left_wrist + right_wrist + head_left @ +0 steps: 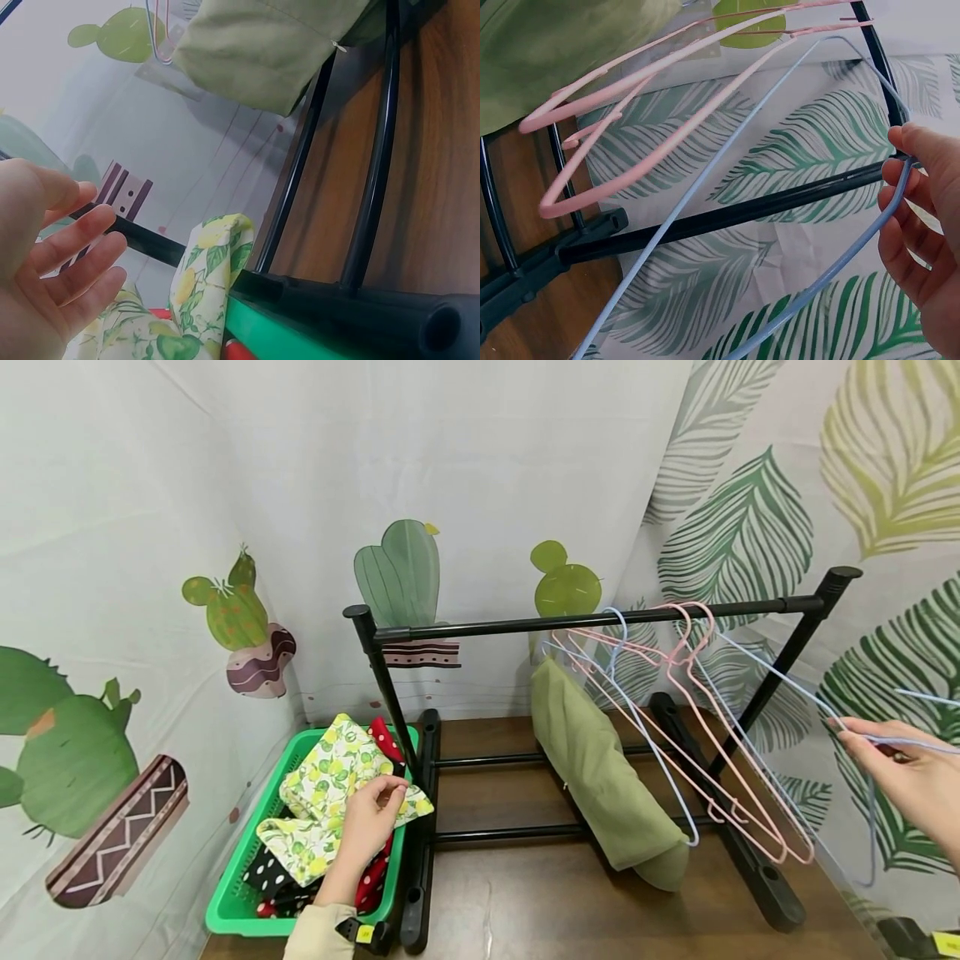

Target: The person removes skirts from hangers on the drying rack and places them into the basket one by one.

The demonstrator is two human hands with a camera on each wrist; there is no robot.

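At the left, my left hand is over a cloth with a lemon print, which lies on top in a green basket. Its fingers are loosely bent, and no cloth shows between them in the left wrist view. My right hand, far right, pinches a blue hanger between thumb and fingers, beside the rack's right end. Two pink hangers and another blue hanger hang from the black rack; a green cushion-like fabric piece hangs on the blue one.
Under the lemon cloth, black and red polka-dot fabrics fill the basket. The basket stands against the rack's left foot on a brown wooden table. Printed curtains enclose the back and sides.
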